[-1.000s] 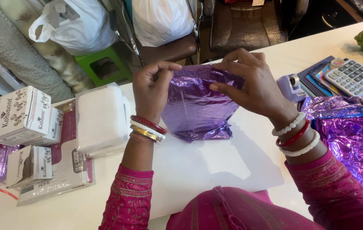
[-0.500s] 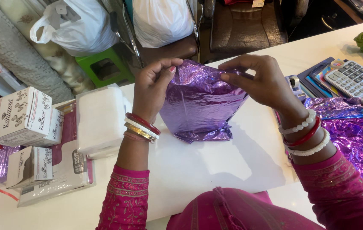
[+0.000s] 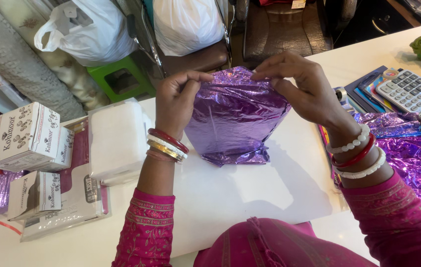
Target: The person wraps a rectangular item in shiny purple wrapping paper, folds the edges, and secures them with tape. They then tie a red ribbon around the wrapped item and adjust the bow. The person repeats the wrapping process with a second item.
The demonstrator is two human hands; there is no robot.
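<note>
Here, at a white shop counter [image 3: 250, 198]:
Wrapping: a crinkled, shiny purple foil sheet [image 3: 235, 118] is stood upright mid-counter, its top edge gathered, its base creased on the surface.
Left hand [image 3: 176, 101]: thumb and forefinger are pinched shut on the foil's upper left edge.
Right hand [image 3: 304, 86]: fingertips are closed on the upper right edge.
Alongside: a grey calculator [image 3: 410, 90] and white printed cartons [image 3: 25, 133] are seen.

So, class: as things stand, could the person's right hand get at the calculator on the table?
Probably yes. The calculator lies uncovered on the table, to the right of the right hand, with nothing standing between them. But that hand now pinches the purple foil wrap, so it would have to let go first.
</note>
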